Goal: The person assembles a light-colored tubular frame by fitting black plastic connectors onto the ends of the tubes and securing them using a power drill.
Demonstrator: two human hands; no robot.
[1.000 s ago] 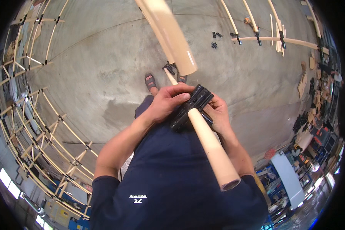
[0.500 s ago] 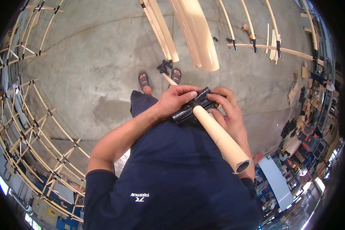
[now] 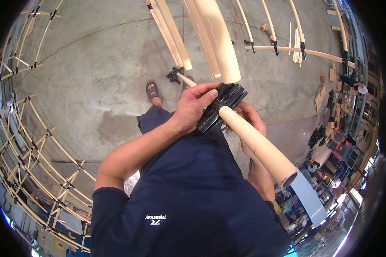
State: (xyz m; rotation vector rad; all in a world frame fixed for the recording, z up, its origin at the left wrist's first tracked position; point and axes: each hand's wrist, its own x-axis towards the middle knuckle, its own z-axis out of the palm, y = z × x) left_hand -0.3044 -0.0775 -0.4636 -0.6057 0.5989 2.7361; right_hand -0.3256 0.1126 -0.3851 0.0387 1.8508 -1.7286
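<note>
L hand (image 3: 196,105) pinches the blk connector (image 3: 232,95) btwn thumb on top & fingers; R hand (image 3: 252,119) is curled at its 3 o'clock side, partly hidden, can't tell if it grips. Connector sits mid-view, in front of the torso; beige tube (image 3: 257,143) runs from it twd 4–5 o'clock. Further out from connector: thick tubes (image 3: 221,40) at 12, small blk fittings (image 3: 174,75) at 10, jointed tube lattice (image 3: 51,132) at 8, tube frame (image 3: 319,53) at 1–2.

Bare hands (image 3: 194,105): 2 | black tubular connector assembly (image 3: 232,95): 1 | grey strapped sandals (image 3: 152,90): 2 | round cream tubes (image 3: 269,21) on one long cream rail (image 3: 324,54): 4
</note>
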